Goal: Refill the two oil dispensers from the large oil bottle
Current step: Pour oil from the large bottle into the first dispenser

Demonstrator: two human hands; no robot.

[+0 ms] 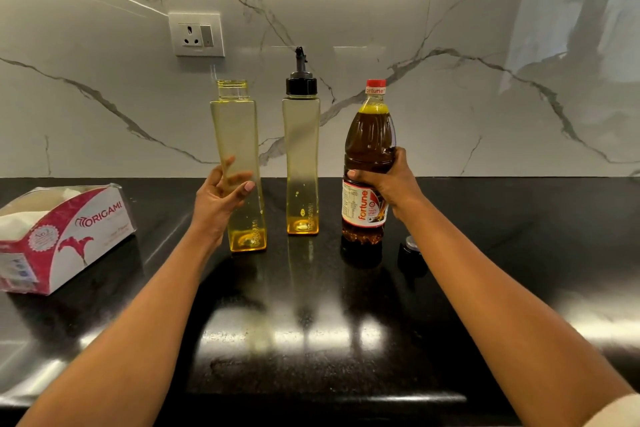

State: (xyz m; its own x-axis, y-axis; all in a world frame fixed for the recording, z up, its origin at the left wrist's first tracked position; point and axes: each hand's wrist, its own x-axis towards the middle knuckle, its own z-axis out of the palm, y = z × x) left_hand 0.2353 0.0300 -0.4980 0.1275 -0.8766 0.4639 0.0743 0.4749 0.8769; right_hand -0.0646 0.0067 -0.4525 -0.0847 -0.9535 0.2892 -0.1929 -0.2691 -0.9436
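Observation:
Two tall, square, clear yellow dispensers stand on the black counter (311, 305), each with a little oil at the bottom. The left dispenser (239, 135) has no cap, and its mouth is uncovered. My left hand (218, 199) holds it at mid-height, thumb in front and fingers behind. The right dispenser (302, 156) carries a black spout cap. The large oil bottle (370, 135), full of dark oil under a red cap, stands to the right. My right hand (388, 184) grips it around the waist, just above the label.
A black dispenser cap (410, 248) lies on the counter to the right of the large bottle. A red and white tissue box (65, 236) sits at the left. A wall socket (197, 35) is set into the marble backsplash behind the bottles.

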